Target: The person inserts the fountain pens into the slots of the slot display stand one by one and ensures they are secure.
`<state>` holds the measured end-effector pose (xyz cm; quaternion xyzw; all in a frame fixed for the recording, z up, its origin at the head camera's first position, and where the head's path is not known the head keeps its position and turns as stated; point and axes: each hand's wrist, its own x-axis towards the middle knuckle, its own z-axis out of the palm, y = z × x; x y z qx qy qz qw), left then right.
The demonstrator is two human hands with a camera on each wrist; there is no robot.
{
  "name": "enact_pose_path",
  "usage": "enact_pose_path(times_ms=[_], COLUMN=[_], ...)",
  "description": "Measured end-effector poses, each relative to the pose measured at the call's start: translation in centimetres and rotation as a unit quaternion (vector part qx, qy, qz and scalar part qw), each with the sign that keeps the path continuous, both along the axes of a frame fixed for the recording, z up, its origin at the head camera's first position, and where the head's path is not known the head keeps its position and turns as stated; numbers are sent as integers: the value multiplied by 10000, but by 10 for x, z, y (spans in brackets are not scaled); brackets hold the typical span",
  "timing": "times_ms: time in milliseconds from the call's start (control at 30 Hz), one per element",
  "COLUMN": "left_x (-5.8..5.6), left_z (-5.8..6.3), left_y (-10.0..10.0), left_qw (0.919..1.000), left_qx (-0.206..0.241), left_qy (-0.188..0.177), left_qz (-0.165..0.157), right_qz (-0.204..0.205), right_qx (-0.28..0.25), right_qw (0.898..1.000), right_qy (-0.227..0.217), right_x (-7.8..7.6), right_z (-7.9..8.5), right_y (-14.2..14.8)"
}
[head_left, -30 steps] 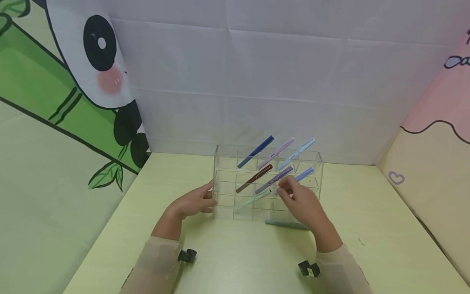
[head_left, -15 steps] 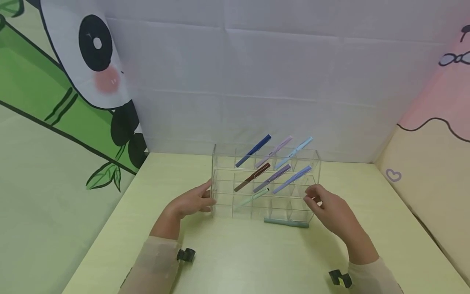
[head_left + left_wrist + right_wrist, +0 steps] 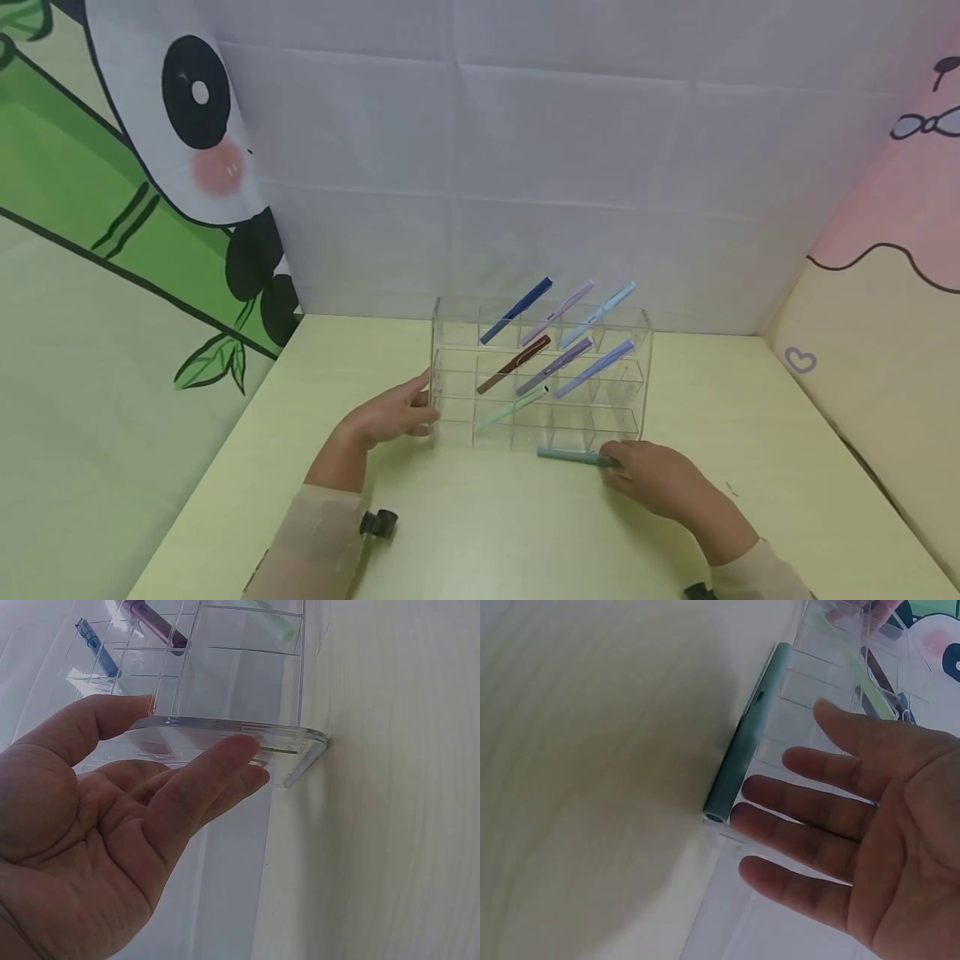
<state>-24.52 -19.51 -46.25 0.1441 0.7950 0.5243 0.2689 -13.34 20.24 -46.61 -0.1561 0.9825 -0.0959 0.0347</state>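
Observation:
A clear acrylic pen rack (image 3: 454,433) with stepped compartments stands on the table. My left hand (image 3: 390,414) holds its left side panel, the thumb on one side of the panel's edge and the fingers along the outer face, as the left wrist view shows. A dark green pen (image 3: 570,456) lies along the foot of the rack's front. My right hand (image 3: 663,479) is at that pen's right end; in the right wrist view its fingers are fairly straight beside the pen (image 3: 742,742), and whether they touch it I cannot tell.
Pens lean in the rack: dark blue (image 3: 516,311), pale lilac (image 3: 558,312) and light blue (image 3: 598,315) on top; brown (image 3: 513,365), purple (image 3: 553,367) and periwinkle (image 3: 595,369) in the middle; pale green (image 3: 513,407) in front. A white cloth wall (image 3: 555,167) rises behind.
The right hand has left the periwinkle pen in the middle row, swung right, then come down to the green pen on the table. My left hand has stayed at the rack's side.

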Motion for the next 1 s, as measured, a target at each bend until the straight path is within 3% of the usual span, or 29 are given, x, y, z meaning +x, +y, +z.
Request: enact_pose_path(times_ms=[200,533,700,1000], left_x=[-1,0,-2,-2], left_z=[0,-1,-3,-4], left_y=[0,1,1,0], left_qw=[10000,10000,10000,10000], left_qx=[-30,41,-21,-19], left_qy=[0,-31,-9,43], left_qz=[0,47,56,-7], right_qz=[146,221,425,612], right_qx=[398,753,329,-780], right_qw=[9989,9969,9984,9920], right_qy=[211,26,-183,-779], right_x=[2,4,6,2], right_z=[-5,-11,-4,25], right_y=[-6,-2,7,12])
